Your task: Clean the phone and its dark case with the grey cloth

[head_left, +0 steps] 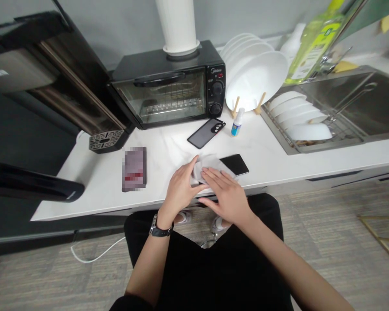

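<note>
A pale, crumpled cloth or tissue [215, 163] lies near the counter's front edge, partly over a black phone [236, 164]. My left hand [181, 186] is at the cloth's left side, thumb and fingers apart. My right hand [226, 193] rests its fingers on top of the cloth, pressed together and fairly straight, with the thumb apart. Behind them lies a dark phone case [205, 134] with a camera cutout. To its right a small spray bottle [236, 124] stands upright.
A pixelated dark flat object [134, 169] lies on the counter [100, 190] at left. A toaster oven [171, 86] stands behind, with a plate rack [257, 77] and a sink [350, 112] to the right. A black machine [68, 73] stands at left.
</note>
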Available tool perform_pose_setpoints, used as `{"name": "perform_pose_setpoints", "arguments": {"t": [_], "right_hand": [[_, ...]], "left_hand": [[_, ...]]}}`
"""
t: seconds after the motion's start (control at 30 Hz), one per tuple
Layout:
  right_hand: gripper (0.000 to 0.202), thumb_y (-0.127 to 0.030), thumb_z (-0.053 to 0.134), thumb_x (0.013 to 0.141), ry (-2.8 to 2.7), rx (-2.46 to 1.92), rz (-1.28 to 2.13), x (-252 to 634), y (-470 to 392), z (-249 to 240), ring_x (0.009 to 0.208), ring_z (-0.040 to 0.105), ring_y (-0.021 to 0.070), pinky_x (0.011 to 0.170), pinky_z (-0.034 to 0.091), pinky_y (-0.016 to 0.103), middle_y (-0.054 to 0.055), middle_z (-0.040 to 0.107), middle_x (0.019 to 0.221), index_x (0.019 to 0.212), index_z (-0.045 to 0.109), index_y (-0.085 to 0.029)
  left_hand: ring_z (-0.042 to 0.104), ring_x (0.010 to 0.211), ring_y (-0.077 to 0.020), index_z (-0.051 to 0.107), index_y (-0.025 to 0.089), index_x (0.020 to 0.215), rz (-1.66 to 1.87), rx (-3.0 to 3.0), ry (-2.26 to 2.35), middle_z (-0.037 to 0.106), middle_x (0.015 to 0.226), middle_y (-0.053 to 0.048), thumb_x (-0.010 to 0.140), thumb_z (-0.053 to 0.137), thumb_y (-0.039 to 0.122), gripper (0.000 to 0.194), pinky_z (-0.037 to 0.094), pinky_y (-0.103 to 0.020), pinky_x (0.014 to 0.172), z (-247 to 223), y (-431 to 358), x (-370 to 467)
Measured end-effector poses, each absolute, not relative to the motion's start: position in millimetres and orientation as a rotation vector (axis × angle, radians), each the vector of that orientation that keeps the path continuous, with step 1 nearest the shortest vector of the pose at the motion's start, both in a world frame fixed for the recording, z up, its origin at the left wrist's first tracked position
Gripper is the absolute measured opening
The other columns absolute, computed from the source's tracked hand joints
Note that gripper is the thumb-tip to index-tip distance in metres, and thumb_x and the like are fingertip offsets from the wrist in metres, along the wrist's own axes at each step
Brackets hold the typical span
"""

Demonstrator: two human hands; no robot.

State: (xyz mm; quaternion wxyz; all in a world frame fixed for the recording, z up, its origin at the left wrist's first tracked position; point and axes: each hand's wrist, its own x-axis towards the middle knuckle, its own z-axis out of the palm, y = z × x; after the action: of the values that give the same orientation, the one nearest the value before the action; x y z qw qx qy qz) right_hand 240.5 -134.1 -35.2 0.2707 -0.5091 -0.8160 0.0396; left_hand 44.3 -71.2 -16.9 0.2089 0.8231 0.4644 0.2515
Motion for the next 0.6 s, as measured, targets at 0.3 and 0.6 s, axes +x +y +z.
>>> {"name": "perform_pose_setpoints", "arguments": {"t": [0.3, 0.6], "right_hand": [[0.083, -0.067, 0.055, 0.099, -2.128, -1.471, -0.036, 253.4, -134.9, -40.7, 0.154, 0.045, 0.0325, 0.128, 0.035, 0.055, 0.016, 0.049, 0.164, 0.159, 0.046, -0.010], [0.061, -0.049, 0.047, 0.108, -2.032, -1.639, -0.121, 322.7, -125.6, -41.6, 0.147, 0.054, 0.0297, 0.122, 0.043, 0.050, 0.013, 0.054, 0.160, 0.161, 0.045, -0.017]], "left_hand": [[0.063, 0.135, -0.0314, 0.031, 0.030, 0.165, 0.720, 2.282, 1.288, 0.065, 0.147, -0.011, 0.084, 0.087, 0.031, 0.098, 0.046, -0.051, 0.116, -17.5, -71.3, 47.6], [0.060, 0.137, -0.0281, 0.036, 0.028, 0.162, 0.699, 2.287, 1.266, 0.064, 0.148, -0.008, 0.086, 0.087, 0.035, 0.092, 0.044, -0.046, 0.120, -12.2, -74.8, 46.0]]}}
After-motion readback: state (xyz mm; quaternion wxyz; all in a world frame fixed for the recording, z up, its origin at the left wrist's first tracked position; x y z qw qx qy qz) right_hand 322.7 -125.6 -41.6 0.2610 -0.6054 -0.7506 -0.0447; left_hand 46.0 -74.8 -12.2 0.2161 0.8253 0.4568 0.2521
